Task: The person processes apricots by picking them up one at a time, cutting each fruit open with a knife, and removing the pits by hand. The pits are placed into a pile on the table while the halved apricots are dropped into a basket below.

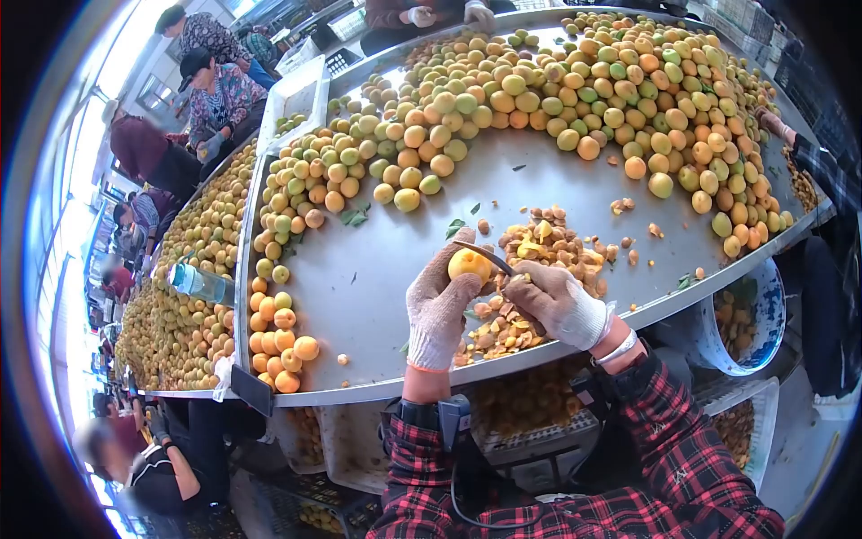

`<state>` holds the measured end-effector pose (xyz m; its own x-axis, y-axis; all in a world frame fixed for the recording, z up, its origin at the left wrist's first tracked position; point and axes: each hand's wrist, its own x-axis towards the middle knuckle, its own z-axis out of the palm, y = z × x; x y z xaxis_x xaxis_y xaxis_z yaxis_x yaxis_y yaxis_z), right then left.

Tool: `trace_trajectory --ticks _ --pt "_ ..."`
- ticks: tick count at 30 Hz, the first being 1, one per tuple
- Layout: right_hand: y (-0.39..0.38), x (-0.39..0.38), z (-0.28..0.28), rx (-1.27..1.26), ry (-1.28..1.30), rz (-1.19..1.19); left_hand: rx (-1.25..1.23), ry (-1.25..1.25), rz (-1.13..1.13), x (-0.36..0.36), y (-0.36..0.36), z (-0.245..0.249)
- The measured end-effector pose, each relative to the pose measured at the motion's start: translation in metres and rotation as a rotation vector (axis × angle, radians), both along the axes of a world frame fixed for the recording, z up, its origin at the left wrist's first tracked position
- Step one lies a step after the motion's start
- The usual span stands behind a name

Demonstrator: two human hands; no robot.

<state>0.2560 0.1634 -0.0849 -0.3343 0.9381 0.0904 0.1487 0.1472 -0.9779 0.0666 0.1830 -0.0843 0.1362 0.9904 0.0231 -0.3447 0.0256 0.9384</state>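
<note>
My left hand, in a stained white glove, holds a yellow-orange apricot between its thumb and fingers. A curved knife lies across the top of the fruit, its blade touching or just over it. My gloved right hand is closed round the knife's handle, close beside the left. Under and behind both hands a heap of pits and fruit scraps rests on the metal table. The fingertips of my right hand are partly hidden.
Many apricots cover the table's far side. A small group sits at the left edge. A blue-white bucket and crates stand below the near edge. Co-workers' hands show opposite; a bottle lies left.
</note>
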Motion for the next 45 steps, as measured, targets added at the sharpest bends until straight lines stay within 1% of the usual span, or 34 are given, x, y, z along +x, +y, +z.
trace_trajectory --ticks 1,6,8,9,11,12,15,16,17,18,19,20,21,22,23,24,25,27,28,29,31,32,33,34,35,36,38,39,40,41,42,43,44,45 --pt "0.000 -0.001 0.002 -0.008 -0.014 0.005 0.023 0.047 0.008 -0.003 0.000 -0.002" --pt "0.000 -0.005 0.004 -0.053 -0.011 0.049 0.018 0.057 -0.004 -0.010 -0.004 -0.003" --pt "-0.003 -0.006 0.005 -0.149 0.000 0.072 0.021 0.078 -0.022 -0.012 -0.005 -0.003" --pt "-0.004 -0.007 0.005 -0.151 -0.002 0.073 0.033 0.104 -0.046 -0.015 -0.005 -0.003" --pt "-0.007 -0.010 0.004 -0.126 -0.022 0.078 0.045 0.130 -0.070 -0.015 -0.006 -0.003" --pt "-0.008 -0.013 0.003 -0.039 -0.025 0.096 0.040 0.136 -0.099 -0.012 -0.008 -0.004" --pt "-0.008 -0.017 -0.002 -0.023 -0.087 0.048 0.024 0.158 -0.130 -0.011 -0.008 -0.006" --pt "-0.008 -0.018 0.001 -0.051 -0.024 0.047 0.036 0.105 -0.120 -0.010 -0.006 -0.007" --pt "-0.008 -0.021 -0.002 -0.050 -0.022 0.045 0.048 0.053 -0.111 -0.008 -0.005 -0.007" --pt "-0.008 -0.024 -0.009 0.015 -0.058 -0.023 0.049 0.054 -0.116 -0.001 -0.005 -0.009" --pt "-0.009 -0.025 -0.013 0.077 -0.097 -0.092 0.082 0.067 -0.019 0.009 -0.007 -0.013" --pt "-0.008 -0.025 -0.014 0.073 -0.101 -0.095 0.112 0.077 0.080 0.015 -0.008 -0.018" --pt "-0.008 -0.026 -0.014 0.135 -0.123 -0.125 0.105 0.072 0.079 0.013 -0.007 -0.028" --pt "-0.008 -0.026 -0.015 0.197 -0.145 -0.149 -0.035 -0.051 -0.027 0.010 -0.006 -0.041" --pt "-0.007 -0.026 -0.017 0.194 -0.148 -0.145 -0.171 -0.174 -0.133 0.010 -0.005 -0.038" --pt "-0.004 -0.027 -0.019 0.230 -0.219 -0.161 -0.182 -0.316 -0.179 0.018 -0.009 -0.031" --pt "-0.003 -0.026 -0.020 0.266 -0.292 -0.181 -0.182 -0.318 -0.181 0.017 -0.008 -0.027" --pt "0.000 -0.021 -0.016 0.221 -0.305 -0.138 -0.109 -0.152 -0.176 0.011 -0.007 -0.020" --pt "0.001 -0.019 -0.014 0.178 -0.312 -0.094 -0.109 -0.239 -0.174 0.010 -0.007 -0.014" --pt "0.001 -0.019 -0.014 0.178 -0.312 -0.093 -0.109 -0.239 -0.173 0.008 -0.007 -0.003" --pt "0.001 -0.019 -0.014 0.218 -0.309 -0.081 -0.053 0.230 -0.082 0.004 -0.007 0.012" --pt "0.000 -0.021 -0.017 0.219 -0.307 -0.084 -0.008 0.299 -0.071 0.004 -0.008 0.009" --pt "-0.001 -0.024 -0.020 0.261 -0.292 -0.105 -0.007 0.302 -0.074 0.006 -0.009 0.008" --pt "-0.003 -0.026 -0.022 0.302 -0.278 -0.127 0.014 0.222 -0.060 0.008 -0.010 0.008" --pt "-0.005 -0.027 -0.022 0.303 -0.277 -0.128 0.035 0.140 -0.044 0.010 -0.011 0.008" --pt "-0.007 -0.027 -0.020 0.264 -0.228 -0.134 0.037 0.141 -0.043 0.014 -0.012 0.008" --pt "-0.007 -0.028 -0.018 0.224 -0.180 -0.140 -0.044 -0.268 0.035 0.023 -0.015 0.008" --pt "-0.007 -0.028 -0.017 0.233 -0.165 -0.152 -0.045 -0.271 0.037 0.019 -0.013 0.000" --pt "-0.006 -0.029 -0.017 0.240 -0.150 -0.162 -0.126 -0.250 -0.045 0.014 -0.011 -0.015" --pt "-0.005 -0.029 -0.019 0.236 -0.153 -0.157 -0.206 -0.227 -0.126 0.012 -0.009 -0.015" --pt "-0.003 -0.029 -0.021 0.280 -0.161 -0.166 -0.208 -0.253 -0.103 0.018 -0.014 -0.007" --pt "-0.001 -0.029 -0.023 0.326 -0.170 -0.178 -0.209 -0.256 -0.101 0.014 -0.010 -0.009" --pt "0.000 -0.027 -0.022 0.325 -0.173 -0.175 -0.197 -0.133 -0.087 0.009 -0.007 -0.012" --pt "0.001 -0.025 -0.020 0.273 -0.245 -0.141 -0.185 -0.010 -0.072 0.005 -0.005 -0.013"
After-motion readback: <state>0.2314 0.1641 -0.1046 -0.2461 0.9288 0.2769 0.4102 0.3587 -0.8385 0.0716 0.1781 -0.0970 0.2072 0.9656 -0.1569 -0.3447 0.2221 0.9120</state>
